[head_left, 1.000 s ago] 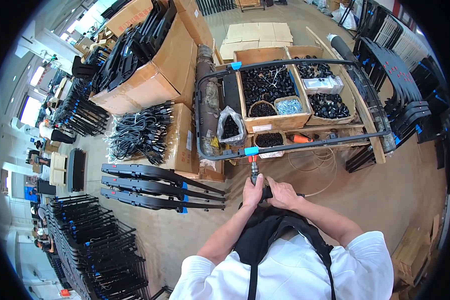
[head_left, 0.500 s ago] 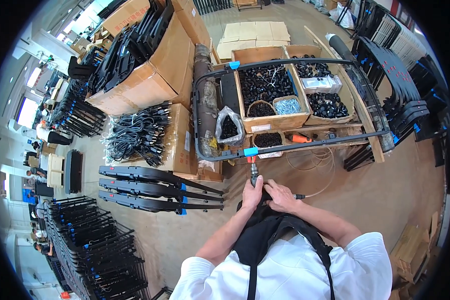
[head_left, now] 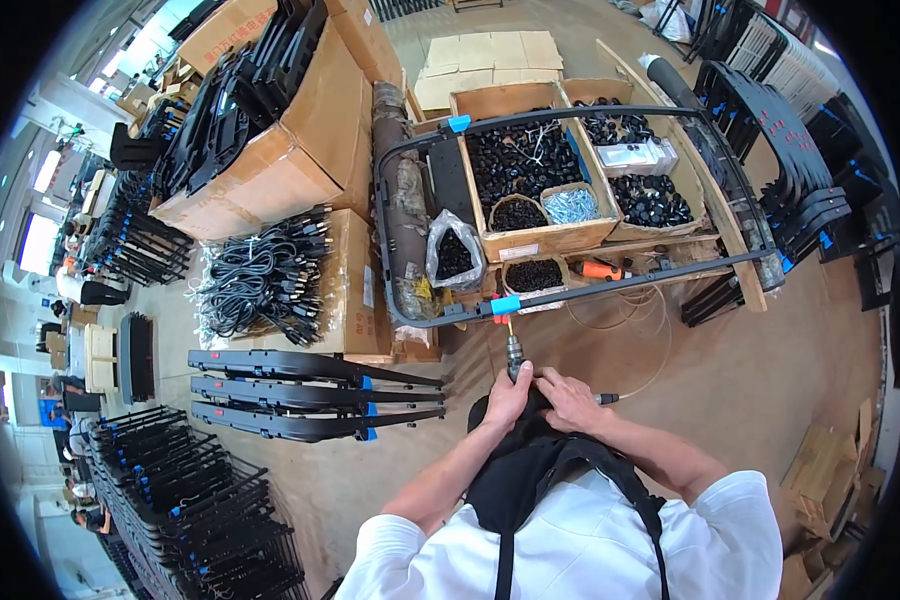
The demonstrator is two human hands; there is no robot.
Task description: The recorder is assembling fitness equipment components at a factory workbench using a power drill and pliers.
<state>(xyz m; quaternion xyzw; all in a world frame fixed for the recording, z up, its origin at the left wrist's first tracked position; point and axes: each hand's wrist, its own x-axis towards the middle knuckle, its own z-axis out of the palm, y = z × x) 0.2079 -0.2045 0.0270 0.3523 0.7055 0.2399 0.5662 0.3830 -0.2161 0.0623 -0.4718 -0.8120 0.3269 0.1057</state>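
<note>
In front of my body I hold a power drill [head_left: 514, 350] with a metal chuck, its bit pointing away from me. The bit's far end is at the near rail of a black tubular frame [head_left: 630, 286], by a blue wrap [head_left: 506, 305] and a small red piece [head_left: 499, 308]; whether it touches, I cannot tell. My left hand [head_left: 510, 398] is closed round the drill just behind the chuck. Beside it, my right hand [head_left: 568, 402] is closed on the drill's rear part, mostly hidden by the fingers. A hose [head_left: 642, 385] joins a fitting near my right hand.
Under the frame, wooden boxes [head_left: 542, 242] hold black plastic parts and silver screws [head_left: 570, 206]. A bag of dark pieces [head_left: 455, 252] and an orange-handled tool [head_left: 600, 270] lie near. Cartons [head_left: 345, 290], cables [head_left: 265, 275] and stacked black parts [head_left: 300, 395] stand left; a wooden plank [head_left: 740, 240] crosses at right.
The drill has drawn back a little from the near rail, and more of its bit shows. Both hands keep their hold. The whole view has shifted slightly.
</note>
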